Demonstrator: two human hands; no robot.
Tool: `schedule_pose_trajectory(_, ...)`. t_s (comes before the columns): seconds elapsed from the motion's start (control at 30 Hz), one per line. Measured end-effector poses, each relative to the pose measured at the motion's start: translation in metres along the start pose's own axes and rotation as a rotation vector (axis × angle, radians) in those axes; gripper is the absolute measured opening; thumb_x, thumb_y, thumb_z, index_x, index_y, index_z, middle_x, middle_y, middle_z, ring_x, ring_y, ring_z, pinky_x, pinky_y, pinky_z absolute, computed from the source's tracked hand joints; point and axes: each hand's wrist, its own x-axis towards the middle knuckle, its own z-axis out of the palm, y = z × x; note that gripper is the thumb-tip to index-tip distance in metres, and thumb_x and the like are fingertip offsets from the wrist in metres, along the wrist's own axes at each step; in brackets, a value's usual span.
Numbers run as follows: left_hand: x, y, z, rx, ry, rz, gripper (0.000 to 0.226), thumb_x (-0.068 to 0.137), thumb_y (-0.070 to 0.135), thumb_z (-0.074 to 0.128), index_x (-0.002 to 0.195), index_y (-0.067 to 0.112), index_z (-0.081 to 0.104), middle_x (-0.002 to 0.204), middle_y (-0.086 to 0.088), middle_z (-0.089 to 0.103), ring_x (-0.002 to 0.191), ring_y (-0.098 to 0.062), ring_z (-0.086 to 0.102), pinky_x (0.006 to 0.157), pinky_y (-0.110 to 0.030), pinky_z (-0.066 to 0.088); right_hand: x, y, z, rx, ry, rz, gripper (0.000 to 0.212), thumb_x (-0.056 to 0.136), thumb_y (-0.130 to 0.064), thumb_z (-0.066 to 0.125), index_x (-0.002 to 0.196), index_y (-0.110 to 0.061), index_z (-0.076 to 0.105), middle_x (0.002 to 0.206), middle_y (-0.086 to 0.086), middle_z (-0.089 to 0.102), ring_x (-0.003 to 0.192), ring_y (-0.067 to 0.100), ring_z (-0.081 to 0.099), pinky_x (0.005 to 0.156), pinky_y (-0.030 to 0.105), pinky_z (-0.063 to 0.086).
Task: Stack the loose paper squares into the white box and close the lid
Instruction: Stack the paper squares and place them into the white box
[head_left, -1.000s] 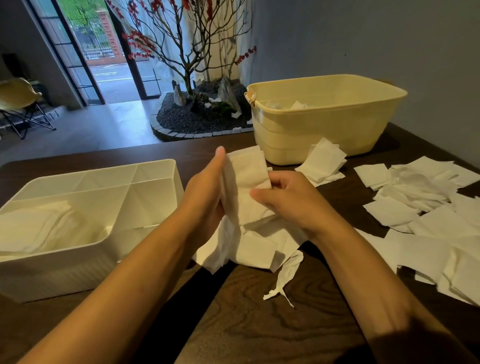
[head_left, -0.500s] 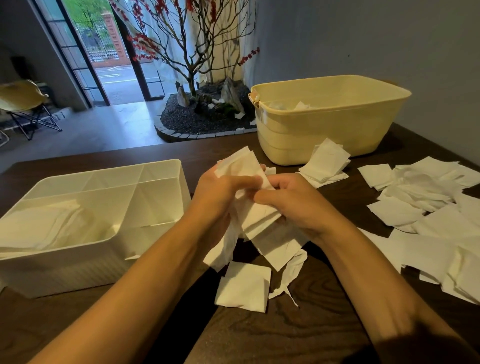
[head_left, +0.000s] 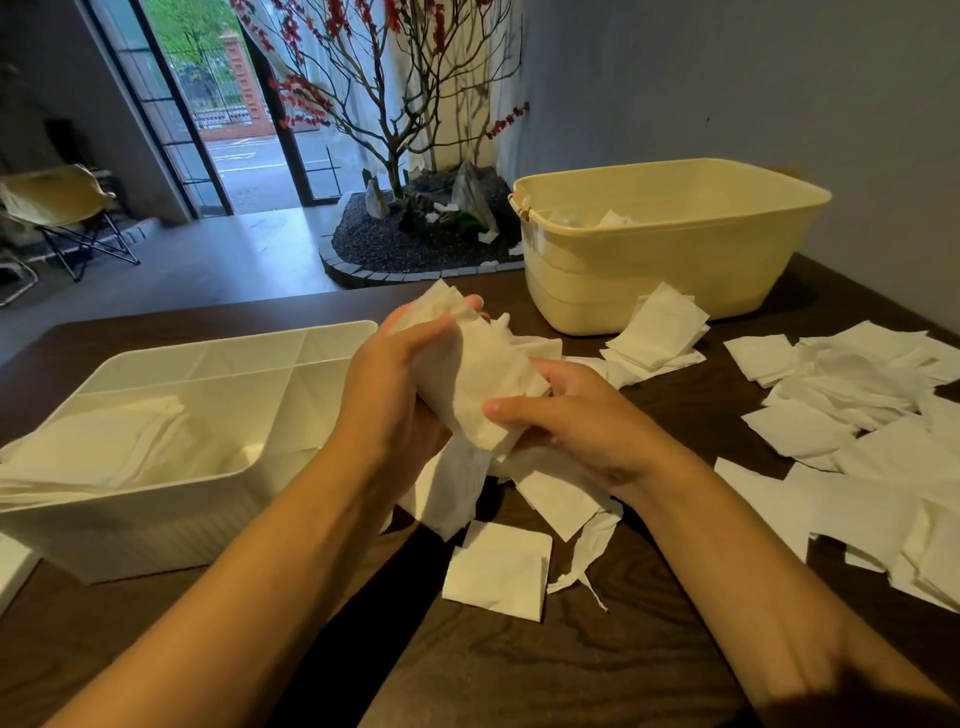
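Since a moment ago, one paper square (head_left: 497, 570) has dropped onto the table (head_left: 519, 670); the left hand (head_left: 395, 395) and right hand (head_left: 576, 415) grip the bundle (head_left: 478, 379) together, likely squaring it for the white box (head_left: 171, 499) beside them.

text: none legible | labels: none | numbers: none

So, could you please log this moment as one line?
left hand: grips bundle | right hand: grips bundle | box: open, part filled | loose squares: on table

Yellow tub (head_left: 670, 265) on dark wooden table (head_left: 519, 670), red-blossomed tree (head_left: 389, 93), folding chair (head_left: 62, 208)
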Motion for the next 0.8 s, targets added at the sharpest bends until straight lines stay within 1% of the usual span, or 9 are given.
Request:
schedule_pose_trajectory(0.1, -0.014, 0.004, -0.025, 0.408, 0.028, 0.135, 0.022, 0.092, -0.001, 0.059, 0.102, 0.018, 0.068, 0.106, -0.004, 0.073, 0.095, -0.019, 0.07, 0.063, -0.023, 0.055, -0.002, -0.002, 0.001, -0.131, 0.033, -0.05, 0.026, 0.084, -0.007, 0.074, 0.104, -0.023, 0.071, 0.101, 0.005, 0.076, 0.097, 0.022, 0.071, 0.089, 0.043, 0.058)
schedule_pose_trajectory(0.17, -0.027, 0.005, -0.046, 0.686, 0.016, 0.254, 0.028, 0.09, -0.001, 0.065, 0.095, 0.027, 0.066, 0.093, 0.0, 0.072, 0.083, -0.013, 0.068, 0.059, -0.021, 0.051, -0.004, -0.003, 0.006, -0.277, 0.037, -0.131, 0.026, 0.081, -0.008, 0.077, 0.104, -0.019, 0.07, 0.1, 0.005, 0.073, 0.096, 0.02, 0.069, 0.086, 0.04, 0.057)
schedule_pose_trajectory(0.23, -0.04, 0.008, -0.065, 0.813, -0.001, 0.315, 0.037, 0.089, 0.0, 0.068, 0.095, 0.036, 0.065, 0.088, -0.004, 0.07, 0.072, -0.019, 0.063, 0.058, -0.032, 0.051, -0.008, -0.002, 0.018, -0.39, 0.009, -0.205, 0.026, 0.079, -0.008, 0.079, 0.097, -0.022, 0.067, 0.094, -0.001, 0.071, 0.089, 0.015, 0.067, 0.08, 0.038, 0.057)
schedule_pose_trajectory(0.27, -0.048, 0.009, -0.075, 0.843, -0.005, 0.322, 0.039, 0.09, 0.002, 0.069, 0.097, 0.039, 0.065, 0.091, -0.004, 0.07, 0.074, -0.021, 0.064, 0.061, -0.038, 0.054, -0.011, -0.001, 0.025, -0.421, -0.009, -0.23, 0.026, 0.078, -0.008, 0.08, 0.093, -0.024, 0.066, 0.091, -0.003, 0.069, 0.085, 0.013, 0.067, 0.077, 0.036, 0.056)
schedule_pose_trajectory(0.4, -0.084, 0.015, -0.105, 0.904, -0.01, 0.332, 0.029, 0.093, 0.01, 0.066, 0.107, 0.035, 0.062, 0.105, 0.015, 0.069, 0.098, -0.008, 0.068, 0.081, -0.029, 0.058, -0.022, -0.005, 0.054, -0.5, -0.049, -0.31, 0.025, 0.08, -0.01, 0.077, 0.099, -0.023, 0.066, 0.091, -0.007, 0.068, 0.081, 0.01, 0.065, 0.078, 0.033, 0.056)
schedule_pose_trajectory(0.53, -0.113, 0.008, -0.116, 0.9, 0.071, 0.417, 0.021, 0.097, 0.008, 0.061, 0.111, 0.023, 0.061, 0.101, 0.018, 0.068, 0.099, 0.001, 0.065, 0.078, -0.016, 0.053, -0.039, -0.001, 0.089, -0.413, -0.034, -0.299, 0.032, 0.085, -0.006, 0.069, 0.106, -0.028, 0.062, 0.094, -0.014, 0.064, 0.082, -0.001, 0.061, 0.069, 0.016, 0.05)
schedule_pose_trajectory(0.6, -0.121, -0.002, -0.121, 0.887, 0.1, 0.404, 0.025, 0.096, 0.009, 0.063, 0.116, 0.024, 0.059, 0.105, 0.013, 0.068, 0.099, -0.001, 0.065, 0.083, -0.023, 0.056, -0.049, 0.008, 0.107, -0.302, -0.002, -0.214, 0.042, 0.085, -0.002, 0.065, 0.117, -0.028, 0.057, 0.099, -0.012, 0.062, 0.086, 0.003, 0.062, 0.068, 0.016, 0.052)
schedule_pose_trajectory(0.7, -0.127, -0.019, -0.123, 0.794, 0.086, 0.253, 0.037, 0.086, 0.009, 0.065, 0.115, 0.03, 0.057, 0.107, 0.01, 0.068, 0.098, -0.01, 0.067, 0.09, -0.041, 0.057, -0.06, 0.024, 0.125, -0.332, 0.047, -0.196, 0.053, 0.082, 0.005, 0.063, 0.122, -0.028, 0.052, 0.105, -0.012, 0.058, 0.097, 0.007, 0.059, 0.071, 0.015, 0.05)
schedule_pose_trajectory(0.8, -0.126, -0.022, -0.121, 0.678, 0.115, 0.188, 0.039, 0.084, 0.002, 0.063, 0.11, 0.032, 0.059, 0.106, 0.003, 0.069, 0.096, -0.018, 0.069, 0.087, -0.049, 0.059, -0.062, 0.029, 0.129, -0.315, 0.11, -0.198, 0.057, 0.078, 0.009, 0.06, 0.117, -0.031, 0.05, 0.106, -0.009, 0.059, 0.099, 0.013, 0.06, 0.077, 0.028, 0.054)
